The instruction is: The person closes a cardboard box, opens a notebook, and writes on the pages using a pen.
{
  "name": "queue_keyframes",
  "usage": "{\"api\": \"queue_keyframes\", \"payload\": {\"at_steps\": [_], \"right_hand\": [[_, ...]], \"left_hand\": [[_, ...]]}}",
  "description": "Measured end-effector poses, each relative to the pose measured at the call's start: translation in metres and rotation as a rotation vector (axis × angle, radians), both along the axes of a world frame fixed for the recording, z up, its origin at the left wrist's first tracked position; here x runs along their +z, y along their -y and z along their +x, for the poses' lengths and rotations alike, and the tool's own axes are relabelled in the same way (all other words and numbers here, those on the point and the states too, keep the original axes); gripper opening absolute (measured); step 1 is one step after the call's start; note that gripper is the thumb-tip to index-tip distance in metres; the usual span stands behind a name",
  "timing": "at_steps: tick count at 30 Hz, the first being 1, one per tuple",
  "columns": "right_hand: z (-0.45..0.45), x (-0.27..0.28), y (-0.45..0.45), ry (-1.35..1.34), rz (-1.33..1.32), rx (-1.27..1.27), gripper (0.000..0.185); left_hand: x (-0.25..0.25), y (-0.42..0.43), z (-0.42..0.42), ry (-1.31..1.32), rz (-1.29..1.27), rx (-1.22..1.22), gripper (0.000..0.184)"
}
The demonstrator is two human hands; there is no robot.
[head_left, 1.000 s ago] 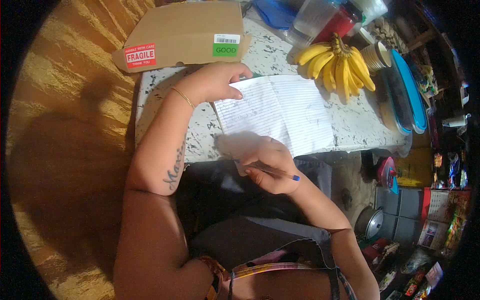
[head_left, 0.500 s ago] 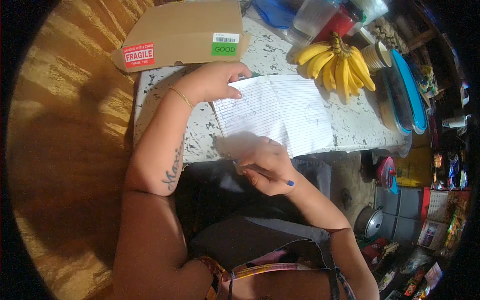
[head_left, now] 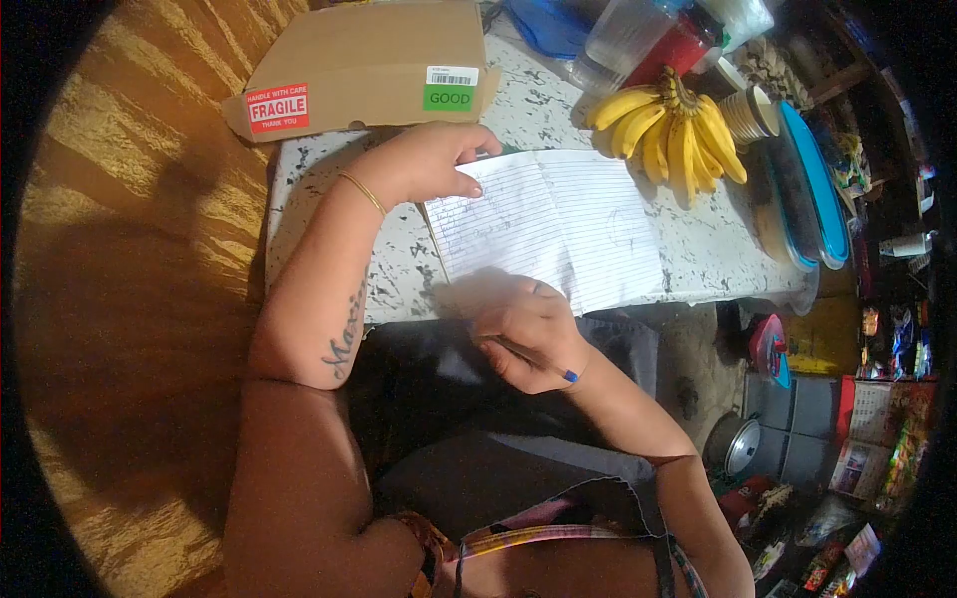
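Observation:
An open lined notebook lies on the table, with handwriting on its left page and a few marks on the right one. At its upper left corner is my left hand, thumb on the page and fingers curled over the top edge. My right hand is closed around a blue-ended pen at the near edge of the notebook. The pen's tip is hidden by the fingers, and a shadow falls over the lower left page.
A cardboard box with labels sits at the back left. Bananas, stacked paper cups and blue-lidded containers stand at the right. Behind the bananas is a clear pitcher. A metal pot is lower right.
My right hand has shifted slightly, and the pen's blue end has moved a little down and left. My left hand and the notebook have stayed in place.

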State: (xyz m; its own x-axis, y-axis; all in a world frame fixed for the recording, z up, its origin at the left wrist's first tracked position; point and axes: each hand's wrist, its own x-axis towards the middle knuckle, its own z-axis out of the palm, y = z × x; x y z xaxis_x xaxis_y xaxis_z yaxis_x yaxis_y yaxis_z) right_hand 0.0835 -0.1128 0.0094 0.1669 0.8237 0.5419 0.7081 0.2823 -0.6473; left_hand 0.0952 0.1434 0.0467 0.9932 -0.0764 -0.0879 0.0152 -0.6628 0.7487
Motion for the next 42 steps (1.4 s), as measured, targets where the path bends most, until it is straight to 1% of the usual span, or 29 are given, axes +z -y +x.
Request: {"api": "queue_keyframes", "payload": {"at_steps": [1, 4, 7, 11, 13, 14, 15, 16, 17, 18, 19, 20, 21, 22, 27, 28, 31, 32, 35, 38, 42], "right_hand": [[-0.001, 0.002, 0.002, -0.009, -0.048, -0.002, 0.008], [-0.001, 0.002, 0.001, 0.018, -0.037, -0.016, 0.008], [0.001, -0.004, -0.004, 0.032, 0.075, -0.002, 0.018], [0.001, -0.004, -0.005, 0.039, 0.092, 0.028, 0.016], [0.003, -0.006, -0.006, 0.058, 0.128, 0.029, 0.013], [0.001, -0.005, -0.007, -0.056, 0.203, 0.07, 0.009], [0.001, -0.006, -0.012, -0.146, 0.281, 0.081, 0.005], [-0.001, -0.011, -0.014, -0.251, 0.381, 0.081, 0.003], [-0.001, -0.009, -0.019, -0.414, 0.456, 0.149, 0.004], [-0.005, -0.014, -0.018, -0.58, 0.367, 0.146, 0.004], [-0.004, -0.016, -0.012, -0.763, 0.294, 0.157, 0.004], [0.001, -0.002, -0.001, -0.704, 0.252, 0.065, 0.005], [0.005, 0.01, 0.007, -0.662, 0.205, -0.005, 0.006], [0.012, 0.013, 0.014, -0.633, 0.219, -0.056, 0.007], [0.034, 0.011, 0.028, -0.593, 0.286, -0.194, 0.008], [0.04, 0.009, 0.034, -0.494, 0.258, -0.271, 0.007], [0.046, -0.009, 0.032, -0.781, 0.276, -0.189, 0.006], [0.046, -0.009, 0.034, -0.733, 0.225, -0.233, 0.006], [0.045, -0.011, 0.032, -0.728, 0.243, -0.186, 0.005], [0.043, -0.013, 0.029, -0.773, 0.228, -0.184, 0.006], [0.043, -0.011, 0.03, -0.756, 0.242, -0.181, 0.006]], "left_hand": [[-0.001, 0.0, 0.0, 0.002, -0.002, -0.001, 0.047], [0.001, 0.0, 0.0, 0.029, 0.019, -0.016, 0.046], [0.002, 0.001, 0.0, 0.044, 0.024, -0.025, 0.046], [-0.002, -0.002, -0.002, 0.05, -0.013, -0.027, 0.047], [-0.012, -0.01, 0.002, 0.102, -0.033, -0.102, 0.049], [-0.011, -0.01, -0.002, 0.107, -0.072, -0.104, 0.055], [-0.021, -0.018, 0.0, 0.06, -0.147, -0.14, 0.06], [-0.012, -0.011, -0.001, -0.044, -0.175, -0.063, 0.061], [-0.026, -0.02, 0.005, -0.021, -0.128, -0.058, 0.062], [-0.018, -0.015, 0.004, -0.05, -0.091, 0.004, 0.063], [-0.02, -0.015, 0.006, -0.026, -0.097, 0.005, 0.061], [-0.018, -0.017, 0.012, -0.014, 0.051, -0.042, 0.059], [-0.012, -0.01, 0.011, -0.042, -0.09, -0.03, 0.058], [-0.01, -0.004, 0.01, -0.085, -0.223, 0.006, 0.057], [-0.008, 0.007, 0.007, -0.07, -0.261, 0.045, 0.056], [-0.008, 0.007, 0.007, -0.081, -0.277, 0.049, 0.056], [-0.01, 0.003, 0.01, -0.1, -0.264, 0.045, 0.056], [-0.01, 0.003, 0.008, -0.099, -0.274, 0.046, 0.056], [-0.01, 0.004, 0.005, -0.104, -0.285, 0.042, 0.057], [-0.011, 0.001, 0.005, -0.1, -0.29, 0.027, 0.058], [-0.011, 0.001, 0.005, -0.087, -0.308, 0.03, 0.059]]}}
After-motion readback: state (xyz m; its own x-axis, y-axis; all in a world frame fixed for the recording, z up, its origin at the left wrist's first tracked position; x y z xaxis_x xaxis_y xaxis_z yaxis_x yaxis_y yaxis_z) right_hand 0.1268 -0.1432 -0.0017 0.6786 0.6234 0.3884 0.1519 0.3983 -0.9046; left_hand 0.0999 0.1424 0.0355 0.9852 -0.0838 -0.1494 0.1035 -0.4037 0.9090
